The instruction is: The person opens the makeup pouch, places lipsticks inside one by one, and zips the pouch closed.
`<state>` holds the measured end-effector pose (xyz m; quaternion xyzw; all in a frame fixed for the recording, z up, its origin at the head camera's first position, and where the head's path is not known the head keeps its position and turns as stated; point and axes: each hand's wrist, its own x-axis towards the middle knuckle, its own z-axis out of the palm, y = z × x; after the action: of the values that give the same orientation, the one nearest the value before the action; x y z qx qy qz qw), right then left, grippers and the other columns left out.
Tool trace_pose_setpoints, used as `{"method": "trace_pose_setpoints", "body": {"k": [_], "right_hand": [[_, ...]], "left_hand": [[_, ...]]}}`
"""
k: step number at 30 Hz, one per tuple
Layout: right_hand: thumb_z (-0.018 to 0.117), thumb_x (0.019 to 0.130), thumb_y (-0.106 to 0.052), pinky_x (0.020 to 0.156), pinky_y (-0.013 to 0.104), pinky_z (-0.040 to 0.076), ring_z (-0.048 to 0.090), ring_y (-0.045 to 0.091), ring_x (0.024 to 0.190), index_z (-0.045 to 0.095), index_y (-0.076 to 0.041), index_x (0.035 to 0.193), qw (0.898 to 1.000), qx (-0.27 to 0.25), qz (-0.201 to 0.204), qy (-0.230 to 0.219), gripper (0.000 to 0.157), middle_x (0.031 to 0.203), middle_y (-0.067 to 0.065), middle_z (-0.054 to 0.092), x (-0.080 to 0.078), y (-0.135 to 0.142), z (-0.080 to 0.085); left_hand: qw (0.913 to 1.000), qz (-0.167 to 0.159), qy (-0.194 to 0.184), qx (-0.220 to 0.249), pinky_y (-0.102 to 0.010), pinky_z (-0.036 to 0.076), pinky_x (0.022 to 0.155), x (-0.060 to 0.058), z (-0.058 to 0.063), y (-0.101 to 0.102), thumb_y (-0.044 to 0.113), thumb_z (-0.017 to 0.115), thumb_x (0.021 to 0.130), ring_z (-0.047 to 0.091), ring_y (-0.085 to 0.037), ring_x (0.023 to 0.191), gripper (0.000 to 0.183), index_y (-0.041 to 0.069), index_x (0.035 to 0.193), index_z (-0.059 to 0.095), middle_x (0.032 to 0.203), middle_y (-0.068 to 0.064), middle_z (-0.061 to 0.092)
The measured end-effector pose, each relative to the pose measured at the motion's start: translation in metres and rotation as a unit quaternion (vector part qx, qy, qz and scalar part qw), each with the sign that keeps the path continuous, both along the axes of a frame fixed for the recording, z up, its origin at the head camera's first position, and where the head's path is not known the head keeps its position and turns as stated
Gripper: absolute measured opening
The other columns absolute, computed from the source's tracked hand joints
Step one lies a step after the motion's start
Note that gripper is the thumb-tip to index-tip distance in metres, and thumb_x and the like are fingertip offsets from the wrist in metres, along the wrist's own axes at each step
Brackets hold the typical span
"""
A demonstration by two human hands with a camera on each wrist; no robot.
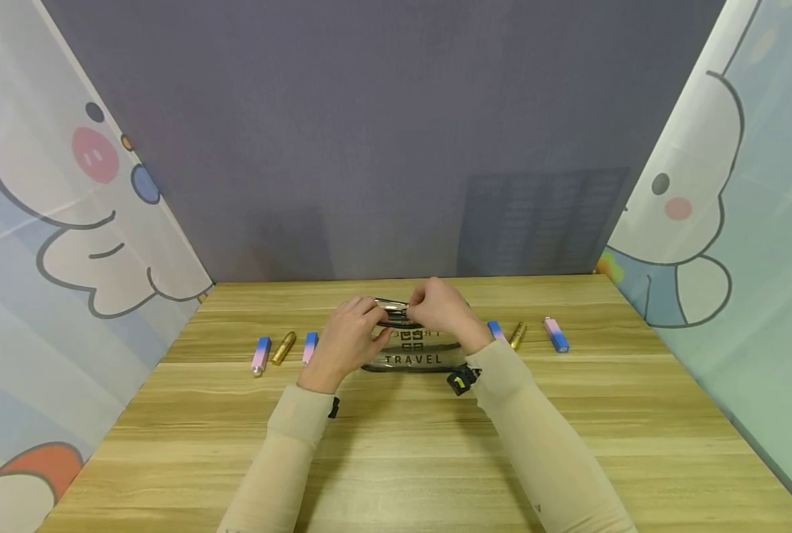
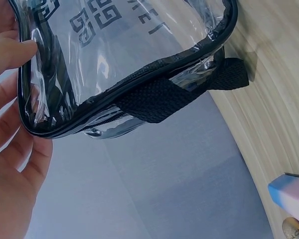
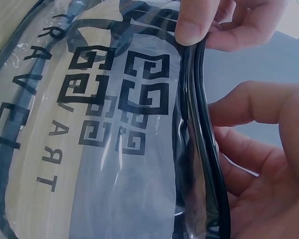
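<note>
A clear plastic toiletry bag (image 1: 412, 360) with black trim, a black maze-like logo and TRAVEL lettering stands upright between both hands. My left hand (image 1: 352, 333) pinches the black-edged top at its left end. In the left wrist view, the thumb lies over the bag's rim (image 2: 24, 99) with the other fingers behind it. My right hand (image 1: 444, 307) has its bent fingers and thumb together at the black zipper edge (image 3: 202, 124), to the right of the left hand. A black strap tab (image 2: 157, 99) sticks out from the bag's side. Through the clear wall, the bag's inside looks empty.
Left of the bag lie two blue-and-pink oblong pieces (image 1: 261, 355) and a gold bullet-shaped tube (image 1: 284, 348). Two more oblong pieces (image 1: 556, 334) and another gold tube (image 1: 518, 335) lie to the right. A grey panel (image 1: 396, 148) stands behind the wooden table (image 1: 396, 459).
</note>
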<state>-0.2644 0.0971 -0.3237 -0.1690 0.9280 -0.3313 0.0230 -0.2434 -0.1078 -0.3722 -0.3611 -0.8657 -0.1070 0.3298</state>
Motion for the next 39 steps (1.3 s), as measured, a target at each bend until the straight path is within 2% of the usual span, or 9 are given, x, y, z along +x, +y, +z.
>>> {"method": "trace_pose_setpoints", "body": {"k": [7, 16, 29, 39], "right_hand": [[0.062, 0.088, -0.01, 0.053, 0.029, 0.043, 0.052, 0.015, 0.055, 0.073, -0.008, 0.082, 1.0, -0.008, 0.003, 0.004, 0.013, 0.071, 0.003, 0.064, -0.002, 0.007, -0.001], [0.065, 0.089, -0.013, 0.062, 0.033, 0.047, 0.056, 0.018, 0.065, 0.076, -0.008, 0.084, 1.0, -0.005, -0.007, 0.019, 0.012, 0.08, 0.003, 0.069, -0.003, 0.014, -0.002], [0.063, 0.086, -0.011, 0.062, 0.032, 0.045, 0.055, 0.019, 0.066, 0.075, -0.01, 0.081, 1.0, -0.026, -0.001, 0.013, 0.013, 0.08, 0.003, 0.068, -0.002, 0.017, 0.0], [0.061, 0.086, -0.007, 0.066, 0.033, 0.046, 0.054, 0.018, 0.065, 0.073, -0.008, 0.08, 0.999, -0.033, 0.001, 0.032, 0.014, 0.075, 0.002, 0.065, 0.002, 0.022, 0.001]], "left_hand": [[1.0, 0.002, 0.0, -0.004, -0.037, 0.053, 0.078, 0.0, 0.001, 0.0, 0.016, 0.084, 0.083, 0.062, -0.022, 0.086, 0.015, 0.01, 0.087, 0.071, 0.091, -0.003, 0.066], [1.0, 0.0, 0.002, 0.001, -0.037, 0.054, 0.078, 0.0, 0.0, 0.0, 0.015, 0.084, 0.083, 0.062, -0.023, 0.086, 0.015, 0.009, 0.088, 0.071, 0.091, -0.003, 0.065], [1.0, 0.003, -0.004, -0.001, -0.036, 0.052, 0.076, 0.0, 0.0, 0.0, 0.015, 0.083, 0.084, 0.06, -0.022, 0.083, 0.013, 0.009, 0.087, 0.071, 0.089, -0.003, 0.065], [1.0, 0.006, -0.005, 0.0, -0.035, 0.052, 0.074, 0.001, 0.0, 0.0, 0.015, 0.082, 0.084, 0.059, -0.021, 0.081, 0.012, 0.01, 0.087, 0.071, 0.088, -0.002, 0.064]]}}
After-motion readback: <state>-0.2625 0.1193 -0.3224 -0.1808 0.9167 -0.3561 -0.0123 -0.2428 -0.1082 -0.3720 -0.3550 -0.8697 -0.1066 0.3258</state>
